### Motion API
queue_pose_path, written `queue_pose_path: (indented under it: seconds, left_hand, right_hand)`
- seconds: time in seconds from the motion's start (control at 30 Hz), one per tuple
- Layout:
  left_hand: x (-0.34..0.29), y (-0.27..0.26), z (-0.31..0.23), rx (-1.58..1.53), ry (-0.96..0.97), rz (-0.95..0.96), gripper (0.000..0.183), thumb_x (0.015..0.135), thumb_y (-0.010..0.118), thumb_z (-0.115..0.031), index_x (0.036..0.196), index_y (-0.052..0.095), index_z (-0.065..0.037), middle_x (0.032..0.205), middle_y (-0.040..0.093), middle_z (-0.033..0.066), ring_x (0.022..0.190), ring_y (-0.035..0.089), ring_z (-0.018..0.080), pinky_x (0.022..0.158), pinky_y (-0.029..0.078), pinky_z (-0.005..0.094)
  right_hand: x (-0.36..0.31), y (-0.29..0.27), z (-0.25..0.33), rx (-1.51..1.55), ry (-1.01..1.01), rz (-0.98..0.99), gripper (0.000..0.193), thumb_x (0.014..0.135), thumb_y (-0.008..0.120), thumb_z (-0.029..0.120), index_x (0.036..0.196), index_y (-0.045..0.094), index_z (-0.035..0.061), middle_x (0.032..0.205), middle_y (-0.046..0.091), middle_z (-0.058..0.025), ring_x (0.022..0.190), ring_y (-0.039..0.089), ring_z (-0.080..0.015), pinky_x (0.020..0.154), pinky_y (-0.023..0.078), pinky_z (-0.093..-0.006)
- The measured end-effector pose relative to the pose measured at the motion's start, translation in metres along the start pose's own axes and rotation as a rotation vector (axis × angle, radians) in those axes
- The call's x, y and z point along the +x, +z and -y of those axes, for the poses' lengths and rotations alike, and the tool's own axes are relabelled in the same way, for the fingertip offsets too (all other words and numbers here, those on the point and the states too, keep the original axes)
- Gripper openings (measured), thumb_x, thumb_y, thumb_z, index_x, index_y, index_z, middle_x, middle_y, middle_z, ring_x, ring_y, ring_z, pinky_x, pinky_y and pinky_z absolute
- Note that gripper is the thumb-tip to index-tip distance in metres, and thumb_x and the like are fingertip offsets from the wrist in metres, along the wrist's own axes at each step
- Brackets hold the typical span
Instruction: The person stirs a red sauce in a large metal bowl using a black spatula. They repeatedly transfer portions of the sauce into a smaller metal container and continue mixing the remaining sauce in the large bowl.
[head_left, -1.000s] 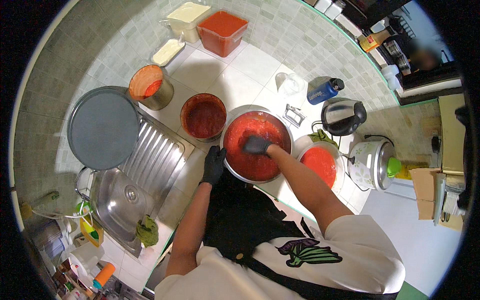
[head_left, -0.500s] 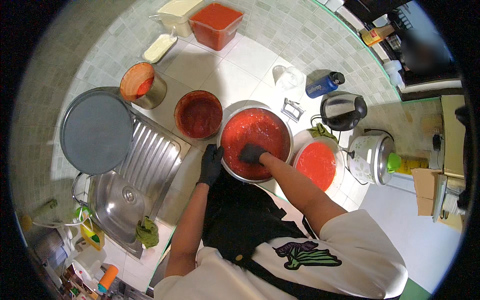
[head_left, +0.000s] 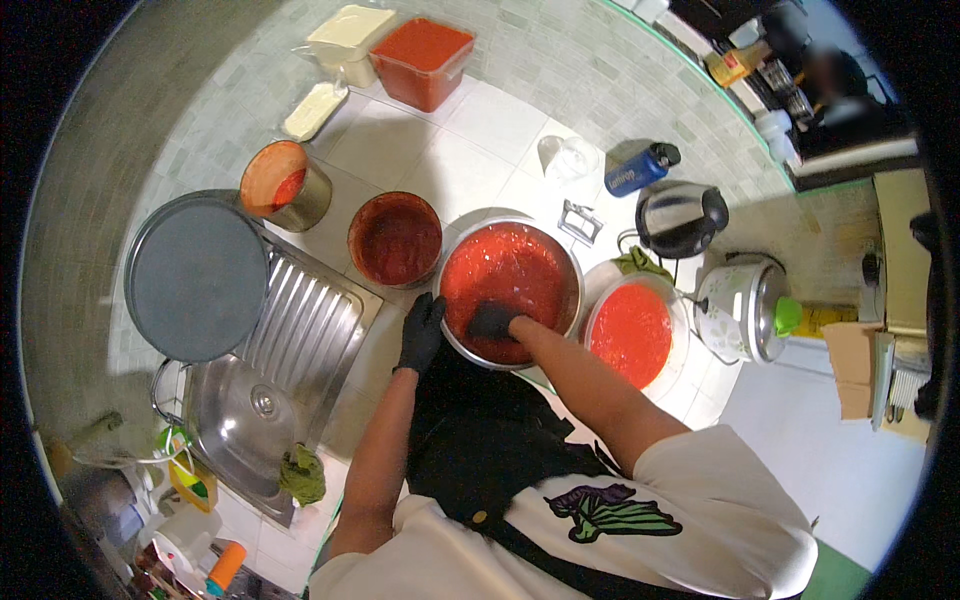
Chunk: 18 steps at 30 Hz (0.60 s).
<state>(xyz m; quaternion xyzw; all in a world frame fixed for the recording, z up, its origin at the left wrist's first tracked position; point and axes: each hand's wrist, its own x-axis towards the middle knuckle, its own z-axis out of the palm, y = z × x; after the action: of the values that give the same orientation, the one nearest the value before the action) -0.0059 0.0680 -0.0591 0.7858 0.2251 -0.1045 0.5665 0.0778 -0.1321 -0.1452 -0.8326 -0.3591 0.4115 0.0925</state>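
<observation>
A wide metal bowl [head_left: 577, 292] of thick red sauce [head_left: 515, 265] stands at the counter's front edge before me. My right hand [head_left: 493, 320], in a black glove, is down in the sauce at the bowl's near side; its fingers are hidden. At the bowl's left rim, my left hand [head_left: 422, 330], also black-gloved, grips the edge. Just left of the bowl is a sauce-smeared round pot [head_left: 396, 238] with dark red residue inside. To the right, a pale tub [head_left: 632, 332] holds brighter, smoother red sauce.
Farther left stand a tall sauce-streaked pot [head_left: 300, 192], a large grey round tray [head_left: 198, 278] and a steel sink [head_left: 235, 420]. Rectangular tubs of red [head_left: 422, 62] and cream-coloured [head_left: 350, 35] contents are at the back. A blue bottle [head_left: 635, 172], kettle [head_left: 682, 220] and rice cooker [head_left: 735, 310] line the right.
My right hand has shifted slightly left and nearer to me within the sauce. My left hand stays at the bowl's rim. The whole view has tilted a little.
</observation>
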Motion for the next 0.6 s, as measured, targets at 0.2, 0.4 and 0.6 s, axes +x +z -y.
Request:
queue_pose_path:
  seconds: [0.2, 0.4, 0.6]
  left_hand:
    - [0.007, -0.003, -0.001, 0.025, 0.1, 0.083, 0.064, 0.102, 0.055, -0.042, 0.14, 0.05, 0.01, 0.142, 0.055, 0.0272, 0.134, 0.052, 0.034, 0.113, 0.038, 0.0399]
    - [0.002, -0.003, -0.005, 0.007, 0.056, 0.057, 0.058, 0.103, 0.055, -0.038, 0.136, 0.053, 0.009, 0.135, 0.061, 0.0249, 0.126, 0.057, 0.031, 0.108, 0.042, 0.0382]
    - [0.0, -0.004, -0.008, -0.099, 0.02, 0.054, 0.058, 0.103, 0.054, -0.039, 0.137, 0.053, 0.009, 0.137, 0.059, 0.025, 0.127, 0.057, 0.0318, 0.108, 0.042, 0.0386]
  right_hand:
    - [-0.006, -0.007, 0.003, 0.013, 0.061, -0.09, 0.032, 0.087, 0.057, 0.031, 0.097, 0.077, 0.0075, 0.102, 0.073, -0.021, 0.096, 0.07, -0.0369, 0.09, 0.053, -0.0474]
    - [0.012, -0.032, -0.015, -0.07, -0.076, -0.172, 0.03, 0.086, 0.056, 0.029, 0.092, 0.076, 0.0078, 0.1, 0.073, -0.0212, 0.092, 0.07, -0.0367, 0.086, 0.054, -0.0475]
    - [0.042, -0.033, -0.037, -0.143, -0.176, -0.207, 0.025, 0.083, 0.057, 0.025, 0.089, 0.077, 0.01, 0.093, 0.073, -0.0197, 0.082, 0.071, -0.0382, 0.08, 0.056, -0.0481]
